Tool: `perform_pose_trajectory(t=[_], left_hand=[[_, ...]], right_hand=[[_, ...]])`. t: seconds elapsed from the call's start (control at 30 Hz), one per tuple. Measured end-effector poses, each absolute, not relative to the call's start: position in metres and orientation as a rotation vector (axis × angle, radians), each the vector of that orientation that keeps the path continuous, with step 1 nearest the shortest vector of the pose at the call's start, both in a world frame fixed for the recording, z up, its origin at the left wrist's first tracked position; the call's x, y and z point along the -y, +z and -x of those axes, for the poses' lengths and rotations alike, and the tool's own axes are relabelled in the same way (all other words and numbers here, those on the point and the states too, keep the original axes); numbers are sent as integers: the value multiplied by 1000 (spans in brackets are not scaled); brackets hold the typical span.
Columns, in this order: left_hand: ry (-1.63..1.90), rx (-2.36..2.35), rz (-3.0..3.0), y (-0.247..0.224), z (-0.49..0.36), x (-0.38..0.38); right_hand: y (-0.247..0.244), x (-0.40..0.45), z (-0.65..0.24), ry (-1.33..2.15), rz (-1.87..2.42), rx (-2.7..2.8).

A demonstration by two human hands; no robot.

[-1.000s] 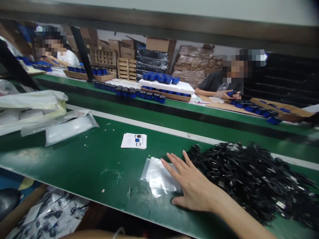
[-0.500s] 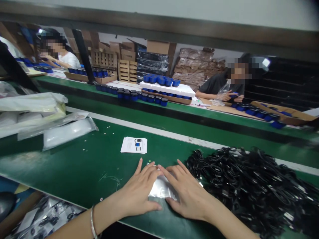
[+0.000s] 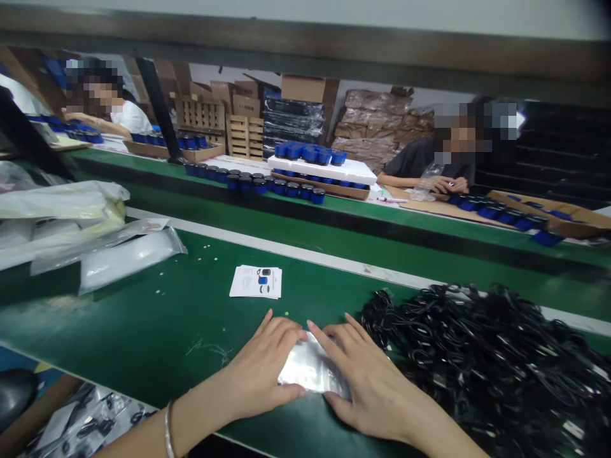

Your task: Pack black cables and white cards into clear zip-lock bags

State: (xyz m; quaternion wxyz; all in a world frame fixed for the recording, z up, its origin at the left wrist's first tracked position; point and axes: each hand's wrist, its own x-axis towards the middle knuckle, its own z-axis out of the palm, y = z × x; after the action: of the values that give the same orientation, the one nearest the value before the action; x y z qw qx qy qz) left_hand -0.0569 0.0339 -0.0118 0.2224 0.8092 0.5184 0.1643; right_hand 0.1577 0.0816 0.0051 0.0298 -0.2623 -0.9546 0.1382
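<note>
A shiny stack of clear plastic bags (image 3: pixel 310 367) lies flat on the green bench in front of me. My left hand (image 3: pixel 267 366) grips its left edge, with the thumb at the near side and the fingers curled over the far side. From the right, my right hand (image 3: pixel 365 381) holds the stack the same way. The fingertips of both hands nearly meet at the far edge and partly cover it. Just beyond them lies a small pile of printed leaflets (image 3: pixel 256 282) showing a blue-and-black device.
A heap of black cables (image 3: pixel 482 356) spreads on the right. Plastic-wrapped packs (image 3: pixel 128 254) lie on the left, with bagged parts (image 3: pixel 90 423) below the bench edge. Blue jars with black lids (image 3: pixel 258 184) line the far bench, where two people sit. A shelf beam (image 3: pixel 305 48) crosses overhead.
Both hands have shifted slightly towards me around the bags, and more of the shiny surface shows between them. The person at far right has lowered their hands a little.
</note>
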Motion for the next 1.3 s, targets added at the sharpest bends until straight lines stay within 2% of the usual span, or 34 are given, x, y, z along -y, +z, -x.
perform_pose_trajectory(t=[0.27,0.4,0.53,0.8,1.3], left_hand=[[387,-1466,-2299,2,73,-37],[359,-1674,-2343,20,108,-68],[158,-1762,-2382,24,138,-102],[-93,-1737,-2445,18,141,-112],[-132,-1613,-2436,19,154,-122]], right_hand=[[6,-79,-161,511,849,2920],[12,-83,-164,569,915,2861],[13,-80,-166,516,930,2847],[5,-73,-164,494,953,2882],[6,-73,-167,576,929,2857]])
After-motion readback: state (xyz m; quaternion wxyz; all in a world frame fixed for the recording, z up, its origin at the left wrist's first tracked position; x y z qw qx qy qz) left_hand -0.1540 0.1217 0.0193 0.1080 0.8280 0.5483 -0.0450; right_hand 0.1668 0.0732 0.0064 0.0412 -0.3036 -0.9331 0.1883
